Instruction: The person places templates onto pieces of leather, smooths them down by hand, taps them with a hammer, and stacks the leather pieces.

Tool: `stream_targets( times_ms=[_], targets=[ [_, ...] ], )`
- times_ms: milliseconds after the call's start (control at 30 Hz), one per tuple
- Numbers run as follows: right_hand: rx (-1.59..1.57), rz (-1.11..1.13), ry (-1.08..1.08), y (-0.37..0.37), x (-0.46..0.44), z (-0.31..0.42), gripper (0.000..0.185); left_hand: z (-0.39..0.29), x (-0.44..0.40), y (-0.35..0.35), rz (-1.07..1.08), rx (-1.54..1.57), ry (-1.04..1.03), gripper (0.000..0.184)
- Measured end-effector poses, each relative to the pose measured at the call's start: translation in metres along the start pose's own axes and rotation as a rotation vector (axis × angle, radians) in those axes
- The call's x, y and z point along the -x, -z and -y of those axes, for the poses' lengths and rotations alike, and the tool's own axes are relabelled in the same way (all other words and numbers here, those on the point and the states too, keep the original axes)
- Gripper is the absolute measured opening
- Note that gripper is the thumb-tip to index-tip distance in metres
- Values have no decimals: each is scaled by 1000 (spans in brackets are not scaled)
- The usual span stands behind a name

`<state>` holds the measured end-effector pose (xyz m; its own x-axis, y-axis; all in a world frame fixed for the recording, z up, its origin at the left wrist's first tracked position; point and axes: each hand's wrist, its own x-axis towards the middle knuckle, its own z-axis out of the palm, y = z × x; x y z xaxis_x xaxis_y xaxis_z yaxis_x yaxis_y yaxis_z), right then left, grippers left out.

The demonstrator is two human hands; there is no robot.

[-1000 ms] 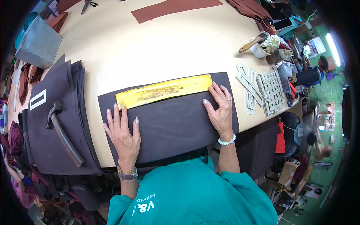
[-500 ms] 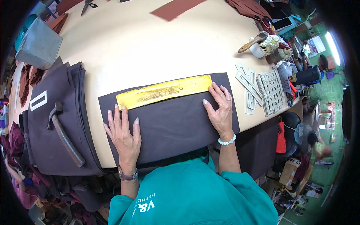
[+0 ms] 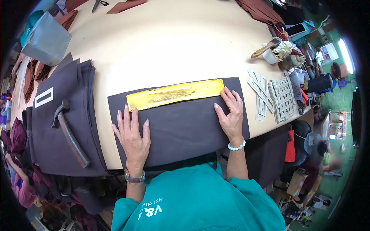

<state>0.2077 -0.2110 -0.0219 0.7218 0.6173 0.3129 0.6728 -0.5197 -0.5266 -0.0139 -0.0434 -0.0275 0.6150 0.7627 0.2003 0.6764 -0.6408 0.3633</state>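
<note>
A long yellow strip with brown smears (image 3: pixel 175 94) lies across the upper part of a dark sheet (image 3: pixel 181 127). My left hand (image 3: pixel 133 134) rests flat on the sheet, fingers spread, its fingertips at the strip's lower left corner. At the strip's right end, my right hand (image 3: pixel 231 117) lies with its fingers apart, the fingertips touching the corner and the thumb on the dark sheet. Neither hand is closed round anything.
Left: a stack of dark sheets (image 3: pixel 50 134) bearing a hammer (image 3: pixel 71 136) and a white frame (image 3: pixel 44 97), with a grey box (image 3: pixel 47 40) behind. Right: pale templates (image 3: pixel 282 98), a brush (image 3: pixel 266 48) on a white tub (image 3: pixel 269 57). A person's arm (image 3: pixel 18 169) shows far left.
The view has shifted slightly, so the table things appear a little further right. The reddish-brown piece at the far edge has moved left. Both hands keep their places on the sheet and strip.
</note>
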Motion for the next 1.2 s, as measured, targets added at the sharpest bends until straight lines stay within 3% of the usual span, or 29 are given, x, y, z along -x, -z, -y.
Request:
stream_targets(
  times_ms=[1200],
  targets=[
    [55, -3, 24, 0, 0, 2, 40, 1, -1, -1, -6, -19, -35, 49]
  ],
)
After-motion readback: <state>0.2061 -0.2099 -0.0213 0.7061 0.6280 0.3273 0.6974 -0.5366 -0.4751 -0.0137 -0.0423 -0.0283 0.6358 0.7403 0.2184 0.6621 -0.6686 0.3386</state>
